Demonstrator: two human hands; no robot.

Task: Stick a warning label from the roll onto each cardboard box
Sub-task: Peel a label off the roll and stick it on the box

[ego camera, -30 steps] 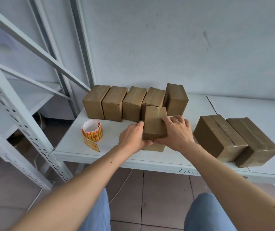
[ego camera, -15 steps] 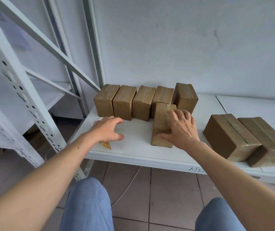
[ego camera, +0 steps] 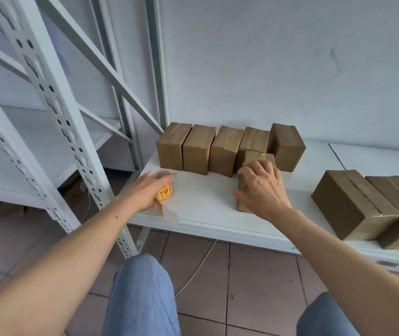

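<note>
A small taped cardboard box (ego camera: 258, 158) lies on the white shelf (ego camera: 205, 204), and my right hand (ego camera: 262, 189) rests flat on top of it with fingers spread. My left hand (ego camera: 149, 190) covers the roll of yellow and red warning labels (ego camera: 165, 193) at the shelf's left front corner; its loose tail hangs toward the edge. Whether the fingers grip the roll is blurred. Behind stands a row of several upright cardboard boxes (ego camera: 227, 149). Two larger boxes (ego camera: 363, 204) lie at the right.
A grey wall rises behind the shelf. White slotted uprights and a diagonal brace (ego camera: 55, 112) of the rack stand to the left. Below are tiled floor, a thin white cable (ego camera: 198, 267) and my knees in blue jeans.
My left hand left the box and moved left onto the label roll. My right hand laid the box down on the shelf and stays on it. The view shifted left.
</note>
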